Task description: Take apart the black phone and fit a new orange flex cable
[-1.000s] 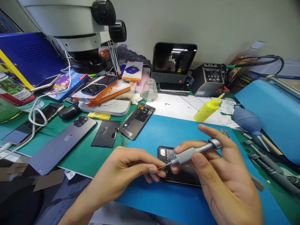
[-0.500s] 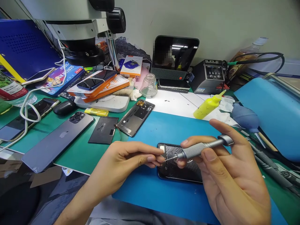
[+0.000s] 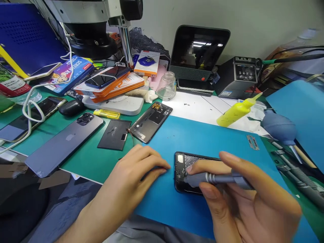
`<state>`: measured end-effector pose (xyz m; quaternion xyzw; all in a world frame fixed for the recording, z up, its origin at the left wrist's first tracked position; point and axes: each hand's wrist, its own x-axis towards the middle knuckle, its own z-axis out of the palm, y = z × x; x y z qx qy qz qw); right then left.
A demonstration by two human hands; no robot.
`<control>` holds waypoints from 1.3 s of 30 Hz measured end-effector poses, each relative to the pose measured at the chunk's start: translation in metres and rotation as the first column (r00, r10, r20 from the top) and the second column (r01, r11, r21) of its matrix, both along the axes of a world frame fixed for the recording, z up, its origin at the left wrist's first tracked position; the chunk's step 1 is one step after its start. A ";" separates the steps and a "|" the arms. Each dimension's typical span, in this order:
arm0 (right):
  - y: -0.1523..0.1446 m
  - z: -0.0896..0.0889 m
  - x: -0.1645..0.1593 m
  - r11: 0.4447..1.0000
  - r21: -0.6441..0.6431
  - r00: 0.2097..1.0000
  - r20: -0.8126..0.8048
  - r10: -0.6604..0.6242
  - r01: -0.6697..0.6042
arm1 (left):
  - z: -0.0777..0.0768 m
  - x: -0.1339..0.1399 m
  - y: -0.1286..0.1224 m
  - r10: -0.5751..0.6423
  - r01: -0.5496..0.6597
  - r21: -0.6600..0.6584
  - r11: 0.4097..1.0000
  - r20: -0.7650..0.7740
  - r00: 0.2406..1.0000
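My right hand (image 3: 248, 199) is closed around a grey precision screwdriver (image 3: 215, 178), which lies nearly level with its front end over the left part of an opened smartphone (image 3: 180, 170). The screwdriver's tip is hard to make out against the dark phone. My fingers and the tool cover much of the phone, which lies on a blue mat (image 3: 157, 202). To the left of the phone, my left hand (image 3: 139, 175) rests on the mat, fingers loosely bent and apart, with nothing visible in them. Its fingertips stop just short of the phone's left edge.
Behind my left hand lie a detached phone back cover (image 3: 152, 123), a black battery (image 3: 115, 135) and a grey smartphone (image 3: 65, 140). A yellow bottle (image 3: 235, 114) and blue air blower (image 3: 279, 126) stand back right. A microscope (image 3: 93, 33) overhangs the back left.
My left hand has drawn away from the screwdriver's tip and come down on the mat. The screwdriver has dropped toward the phone in my right hand. The view has shifted slightly.
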<state>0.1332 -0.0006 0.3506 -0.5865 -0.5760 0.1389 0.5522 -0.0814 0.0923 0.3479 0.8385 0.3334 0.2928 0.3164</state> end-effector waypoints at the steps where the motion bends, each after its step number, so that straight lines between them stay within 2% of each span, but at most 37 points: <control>1: -0.001 -0.004 0.003 1.000 0.008 0.998 0.053 0.021 -0.021 | -0.001 0.001 0.000 0.003 -0.003 -0.001 1.000 0.004 1.000; 5: -0.003 -0.016 0.014 0.981 0.046 0.953 0.250 0.172 -0.189 | -0.004 0.004 0.000 0.015 -0.016 0.035 0.999 0.027 1.000; 8: -0.002 -0.016 0.011 0.978 0.041 0.937 0.297 0.186 -0.207 | -0.005 0.004 -0.002 0.020 -0.022 0.051 0.998 0.026 0.999; 13: 0.009 0.000 -0.007 0.996 0.091 0.994 0.109 -0.028 0.019 | -0.004 0.001 -0.001 -0.025 0.026 0.039 0.999 -0.016 1.000; 17: 0.017 0.011 -0.010 0.996 0.087 1.000 -0.026 0.011 -0.009 | -0.005 0.000 -0.001 -0.023 0.024 0.064 0.998 -0.016 1.000; 22: 0.015 0.012 -0.007 0.998 0.058 0.999 -0.038 0.034 -0.032 | -0.007 0.004 -0.004 0.003 -0.002 0.083 0.997 -0.012 1.000; 25: 0.013 0.011 -0.007 0.999 0.048 0.998 -0.055 0.023 -0.020 | -0.010 0.007 -0.007 0.030 -0.029 0.082 0.996 -0.010 1.000; 29: 0.016 0.010 -0.007 0.997 0.046 0.988 -0.145 -0.059 0.066 | -0.012 0.011 -0.008 0.094 -0.093 0.062 0.994 -0.015 0.995; 31: 0.019 0.010 -0.007 0.994 0.042 0.979 -0.183 -0.089 0.098 | -0.009 0.013 -0.008 0.116 -0.111 0.115 0.987 -0.042 0.992; 33: 0.020 0.009 -0.007 0.994 0.055 0.975 -0.205 -0.085 0.098 | -0.004 0.015 -0.008 0.129 -0.102 0.223 0.970 -0.109 0.986; 37: 0.019 0.007 -0.006 0.992 0.073 0.978 -0.190 -0.088 0.103 | 0.007 0.019 -0.009 0.102 0.043 0.467 0.883 -0.282 0.954; 39: 0.019 0.007 -0.006 0.989 0.074 0.979 -0.172 -0.113 0.128 | 0.008 0.020 -0.008 0.063 0.082 0.472 0.878 -0.283 0.957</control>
